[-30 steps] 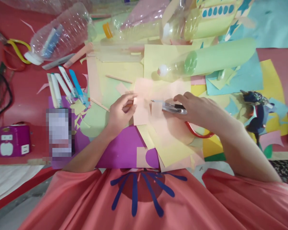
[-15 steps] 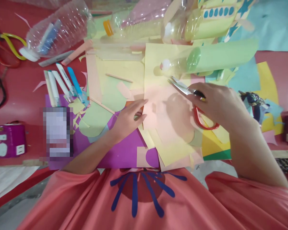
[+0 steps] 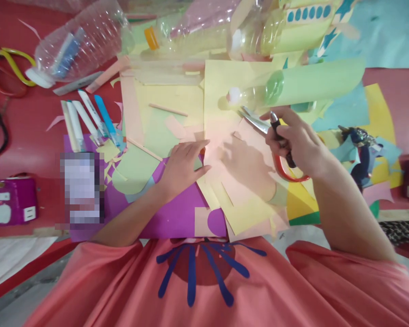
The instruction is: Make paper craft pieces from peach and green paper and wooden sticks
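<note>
My right hand (image 3: pixel 298 141) is closed around a black pen (image 3: pixel 275 120) with a silvery tip pointing up and away from me. Just under it lies a pair of scissors (image 3: pixel 254 119) with a red handle, its metal blades resting on the papers and its handle partly hidden by my hand. My left hand (image 3: pixel 184 165) lies palm down with fingers stretched out, at the left edge of a pale pink sheet (image 3: pixel 250 177), holding nothing. Above the scissors, a plastic bottle wrapped in light green paper (image 3: pixel 320 81) lies on its side.
Clear plastic bottles (image 3: pixel 85 41) lie along the far side. Several markers (image 3: pixel 85 116) and a blurred-out rectangular object (image 3: pixel 82 186) are at the left. A purple box (image 3: pixel 12 200) stands further left. Yellow-handled scissors (image 3: pixel 18 66) lie at the far left.
My right hand has turned and drawn slightly toward me, so the pen in it now shows above the scissors. The scissors stay in nearly the same spot. My left hand has barely moved.
</note>
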Action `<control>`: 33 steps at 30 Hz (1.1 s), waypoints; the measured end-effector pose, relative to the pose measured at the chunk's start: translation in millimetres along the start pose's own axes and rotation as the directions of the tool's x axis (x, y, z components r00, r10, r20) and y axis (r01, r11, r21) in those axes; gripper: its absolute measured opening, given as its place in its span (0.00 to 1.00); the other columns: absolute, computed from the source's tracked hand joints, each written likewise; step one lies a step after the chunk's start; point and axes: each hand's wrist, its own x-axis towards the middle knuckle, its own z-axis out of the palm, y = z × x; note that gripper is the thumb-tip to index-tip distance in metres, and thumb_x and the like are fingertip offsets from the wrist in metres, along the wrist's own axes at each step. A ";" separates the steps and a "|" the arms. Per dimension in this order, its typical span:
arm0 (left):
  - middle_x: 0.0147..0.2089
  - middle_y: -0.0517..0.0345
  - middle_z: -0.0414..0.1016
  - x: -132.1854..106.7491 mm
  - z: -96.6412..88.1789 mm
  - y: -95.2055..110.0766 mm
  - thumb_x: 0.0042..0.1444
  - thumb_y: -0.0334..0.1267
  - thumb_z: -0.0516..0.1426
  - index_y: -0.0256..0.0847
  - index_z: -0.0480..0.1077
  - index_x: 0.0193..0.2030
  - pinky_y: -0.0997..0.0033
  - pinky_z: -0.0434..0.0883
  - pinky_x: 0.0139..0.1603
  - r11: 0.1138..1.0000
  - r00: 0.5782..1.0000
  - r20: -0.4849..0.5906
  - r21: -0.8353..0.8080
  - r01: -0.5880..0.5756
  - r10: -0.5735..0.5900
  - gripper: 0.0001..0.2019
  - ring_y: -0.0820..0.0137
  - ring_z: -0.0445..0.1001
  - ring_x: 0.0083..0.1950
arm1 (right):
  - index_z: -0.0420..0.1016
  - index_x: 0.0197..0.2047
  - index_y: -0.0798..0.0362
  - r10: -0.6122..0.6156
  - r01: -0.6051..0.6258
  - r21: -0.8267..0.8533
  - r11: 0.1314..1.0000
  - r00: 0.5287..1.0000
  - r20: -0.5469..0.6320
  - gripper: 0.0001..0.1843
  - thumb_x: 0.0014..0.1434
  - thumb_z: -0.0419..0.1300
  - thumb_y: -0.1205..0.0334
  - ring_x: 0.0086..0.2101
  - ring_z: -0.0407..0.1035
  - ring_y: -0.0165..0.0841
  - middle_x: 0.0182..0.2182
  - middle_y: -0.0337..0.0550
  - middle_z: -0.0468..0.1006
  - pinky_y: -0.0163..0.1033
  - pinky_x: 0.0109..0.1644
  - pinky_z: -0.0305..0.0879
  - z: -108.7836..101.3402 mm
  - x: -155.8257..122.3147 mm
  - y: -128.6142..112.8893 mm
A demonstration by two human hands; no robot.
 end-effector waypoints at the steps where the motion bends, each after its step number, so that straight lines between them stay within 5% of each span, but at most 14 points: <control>1: 0.59 0.49 0.73 0.6 -0.9 1.5 0.59 0.39 0.58 0.42 0.62 0.62 0.56 0.64 0.63 1.000 1.000 0.017 0.011 0.002 -0.002 0.24 0.59 0.69 0.62 | 0.64 0.51 0.45 0.013 -0.013 0.125 0.992 1.000 0.001 0.17 0.58 0.50 0.64 0.18 0.52 0.28 0.19 0.31 0.62 0.34 0.23 0.48 1.4 0.3 -1.1; 4: 0.59 0.48 0.73 1.9 -2.3 4.4 0.59 0.39 0.59 0.42 0.64 0.60 0.54 0.64 0.63 0.999 0.999 0.030 0.046 -0.013 0.012 0.22 0.56 0.67 0.63 | 0.58 0.56 0.41 -0.021 0.031 0.297 0.954 0.999 -0.037 0.24 0.57 0.53 0.66 0.16 0.54 0.24 0.28 0.31 0.73 0.34 0.21 0.50 10.6 1.5 -4.4; 7: 0.58 0.47 0.72 2.1 -1.1 4.6 0.58 0.41 0.60 0.41 0.65 0.59 0.54 0.65 0.61 0.997 1.000 0.021 0.076 -0.019 0.017 0.23 0.55 0.67 0.63 | 0.64 0.49 0.43 -0.013 0.038 0.464 0.885 0.998 -0.056 0.14 0.59 0.52 0.62 0.17 0.62 0.25 0.31 0.34 0.76 0.36 0.22 0.58 17.5 8.5 -8.7; 9: 0.58 0.46 0.72 1.6 0.5 4.3 0.58 0.43 0.61 0.40 0.64 0.59 0.55 0.66 0.59 0.994 1.000 0.012 0.105 -0.020 0.018 0.24 0.54 0.67 0.63 | 0.65 0.42 0.45 0.071 -0.066 0.602 0.795 0.997 0.016 0.12 0.60 0.43 0.62 0.20 0.67 0.27 0.28 0.34 0.75 0.36 0.25 0.63 19.8 16.4 -11.3; 12: 0.58 0.45 0.73 0.0 2.9 4.2 0.58 0.45 0.60 0.40 0.64 0.59 0.56 0.65 0.58 0.987 0.999 -0.029 0.156 -0.029 0.034 0.24 0.55 0.68 0.62 | 0.63 0.38 0.47 0.206 -0.274 0.635 0.723 0.962 0.180 0.18 0.62 0.33 0.63 0.16 0.63 0.26 0.24 0.33 0.73 0.34 0.21 0.57 26.9 27.1 -10.8; 17: 0.57 0.43 0.73 -2.1 4.7 6.2 0.58 0.48 0.60 0.39 0.64 0.59 0.57 0.66 0.56 0.976 0.995 -0.079 0.212 -0.049 0.067 0.25 0.54 0.69 0.60 | 0.59 0.32 0.47 0.059 -0.117 0.489 0.864 0.990 0.132 0.16 0.62 0.41 0.46 0.15 0.57 0.27 0.19 0.34 0.65 0.36 0.19 0.52 51.4 26.5 0.4; 22: 0.58 0.40 0.72 -2.9 6.2 7.6 0.57 0.48 0.61 0.36 0.63 0.60 0.56 0.66 0.56 0.976 0.992 -0.093 0.210 -0.060 0.081 0.28 0.53 0.70 0.60 | 0.60 0.27 0.48 -0.026 0.063 0.283 0.957 0.991 -0.130 0.07 0.56 0.51 0.61 0.23 0.60 0.28 0.22 0.36 0.63 0.37 0.26 0.59 66.0 14.2 4.4; 33: 0.58 0.40 0.72 -4.3 9.5 4.1 0.59 0.50 0.59 0.37 0.61 0.61 0.55 0.66 0.57 0.973 0.989 -0.111 0.217 -0.074 0.100 0.28 0.53 0.69 0.60 | 0.57 0.24 0.49 -0.076 0.097 0.223 0.970 0.992 -0.101 0.14 0.58 0.56 0.64 0.22 0.58 0.26 0.20 0.33 0.63 0.37 0.27 0.53 69.8 9.9 11.2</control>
